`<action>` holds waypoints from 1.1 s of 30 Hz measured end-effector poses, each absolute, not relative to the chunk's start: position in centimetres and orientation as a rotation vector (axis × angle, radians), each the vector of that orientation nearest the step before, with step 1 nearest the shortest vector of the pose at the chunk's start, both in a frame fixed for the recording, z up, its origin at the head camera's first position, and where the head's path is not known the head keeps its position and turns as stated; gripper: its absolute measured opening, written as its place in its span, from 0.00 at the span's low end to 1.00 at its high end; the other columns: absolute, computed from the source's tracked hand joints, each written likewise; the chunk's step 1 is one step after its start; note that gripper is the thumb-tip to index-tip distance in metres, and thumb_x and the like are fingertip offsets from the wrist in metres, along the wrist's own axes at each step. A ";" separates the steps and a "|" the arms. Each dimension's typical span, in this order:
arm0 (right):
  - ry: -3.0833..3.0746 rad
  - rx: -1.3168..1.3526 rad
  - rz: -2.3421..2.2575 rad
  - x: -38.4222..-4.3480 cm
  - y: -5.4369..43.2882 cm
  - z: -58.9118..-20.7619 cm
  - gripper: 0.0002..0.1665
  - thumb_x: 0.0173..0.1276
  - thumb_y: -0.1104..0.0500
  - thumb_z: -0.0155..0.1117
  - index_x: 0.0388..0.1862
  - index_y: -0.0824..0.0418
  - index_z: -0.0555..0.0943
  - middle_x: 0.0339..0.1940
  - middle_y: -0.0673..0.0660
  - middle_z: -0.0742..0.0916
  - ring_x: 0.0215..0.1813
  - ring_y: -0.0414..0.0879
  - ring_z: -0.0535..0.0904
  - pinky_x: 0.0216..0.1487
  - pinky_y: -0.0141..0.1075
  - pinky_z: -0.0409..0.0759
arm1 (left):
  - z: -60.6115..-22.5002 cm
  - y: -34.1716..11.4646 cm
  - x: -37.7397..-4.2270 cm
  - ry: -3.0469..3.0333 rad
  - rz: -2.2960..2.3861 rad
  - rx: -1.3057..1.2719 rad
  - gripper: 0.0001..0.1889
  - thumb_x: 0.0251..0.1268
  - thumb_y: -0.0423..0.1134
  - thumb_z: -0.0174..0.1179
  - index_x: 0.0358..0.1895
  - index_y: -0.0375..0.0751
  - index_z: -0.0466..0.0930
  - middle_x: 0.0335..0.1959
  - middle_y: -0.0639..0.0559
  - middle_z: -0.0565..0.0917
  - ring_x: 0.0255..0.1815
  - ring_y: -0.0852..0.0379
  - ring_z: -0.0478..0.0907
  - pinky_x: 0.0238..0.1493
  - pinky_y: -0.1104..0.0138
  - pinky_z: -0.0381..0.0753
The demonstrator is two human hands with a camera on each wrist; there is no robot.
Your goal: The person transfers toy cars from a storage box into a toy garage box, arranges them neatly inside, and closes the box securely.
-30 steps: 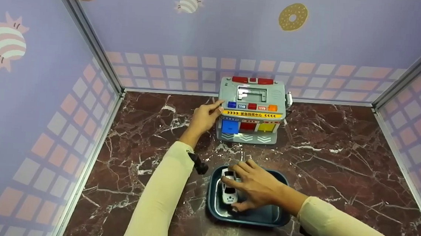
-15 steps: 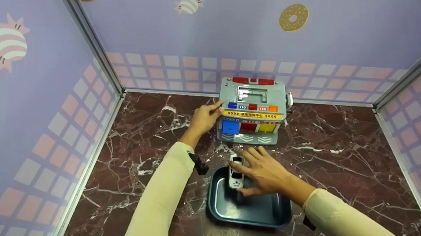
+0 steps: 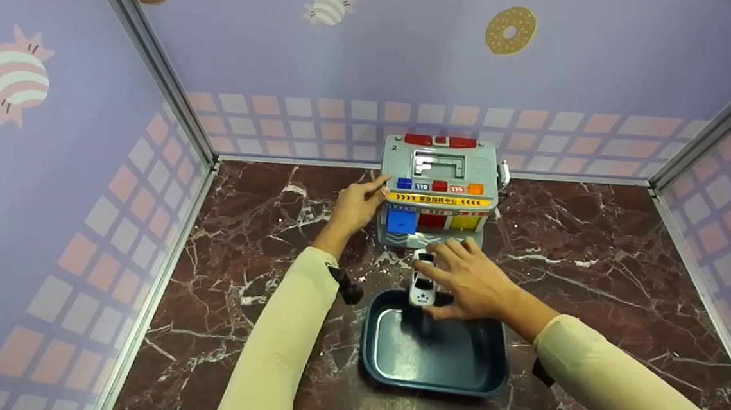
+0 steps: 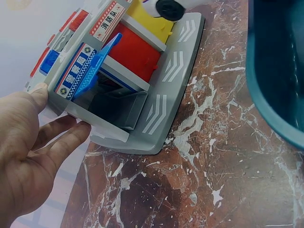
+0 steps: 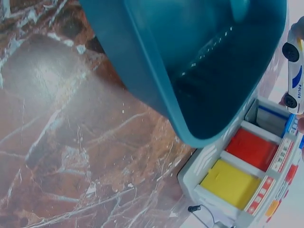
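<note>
My right hand (image 3: 470,283) grips a white toy police car (image 3: 422,292) lengthwise, thumb at the near end and fingers at the far end. The car is in the air over the far rim of a dark teal tray (image 3: 438,361). My left hand (image 3: 354,207) rests its fingertips on the left side of a grey toy emergency station (image 3: 400,162). In the left wrist view, the fingers (image 4: 64,142) lie against its side wall. The station's blue door (image 4: 95,69) is swung up, showing a hollow bay. Its red door (image 4: 135,54) and yellow door (image 3: 465,222) are down.
The station stands near the back wall (image 3: 350,49), with a white handset-like part (image 3: 503,173) on its right side. The tray sits in front of it on a dark red marble-patterned surface (image 3: 590,298). Panels rise at left and right.
My right hand has lifted the toy police car out of the tray and carried it forward and slightly right, toward the station. My left hand has stayed at the station's side.
</note>
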State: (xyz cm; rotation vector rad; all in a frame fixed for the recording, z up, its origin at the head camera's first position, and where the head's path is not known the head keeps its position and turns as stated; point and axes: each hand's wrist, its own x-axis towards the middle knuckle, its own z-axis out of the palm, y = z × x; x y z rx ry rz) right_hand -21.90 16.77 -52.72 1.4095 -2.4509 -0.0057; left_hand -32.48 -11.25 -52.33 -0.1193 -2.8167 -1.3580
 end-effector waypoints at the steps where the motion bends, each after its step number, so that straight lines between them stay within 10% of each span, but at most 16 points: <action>1: -2.451 1.405 -0.002 -22.1 16.9 -52.7 0.51 0.61 0.23 0.76 0.76 0.48 0.79 0.65 0.63 0.84 0.59 0.59 0.79 0.58 0.56 0.77 | -52.3 -11.3 -32.5 -2.818 -1.355 -0.118 0.22 0.86 0.54 0.60 0.77 0.63 0.81 0.50 0.41 0.92 0.41 0.50 0.78 0.51 0.56 0.80; 14: -2.497 1.319 0.019 -24.1 17.7 -52.8 0.50 0.64 0.23 0.70 0.77 0.48 0.79 0.67 0.64 0.83 0.59 0.61 0.78 0.57 0.60 0.76 | -52.4 -11.3 -32.4 -2.819 -1.351 -0.119 0.22 0.87 0.54 0.59 0.77 0.64 0.81 0.59 0.45 0.92 0.46 0.50 0.80 0.55 0.55 0.80; 22: -2.551 1.299 0.061 -25.2 17.4 -53.4 0.49 0.64 0.25 0.73 0.76 0.50 0.80 0.67 0.66 0.84 0.61 0.63 0.78 0.57 0.61 0.77 | -52.5 -11.4 -32.4 -2.808 -1.354 -0.119 0.22 0.87 0.53 0.59 0.76 0.63 0.82 0.42 0.43 0.88 0.37 0.52 0.74 0.50 0.57 0.78; 33: -2.589 1.307 0.070 -26.7 16.3 -54.3 0.50 0.59 0.30 0.80 0.75 0.51 0.81 0.65 0.67 0.85 0.62 0.63 0.79 0.59 0.61 0.81 | -52.4 -11.4 -32.5 -2.822 -1.366 -0.117 0.22 0.86 0.55 0.59 0.77 0.64 0.81 0.58 0.42 0.91 0.47 0.48 0.81 0.56 0.54 0.81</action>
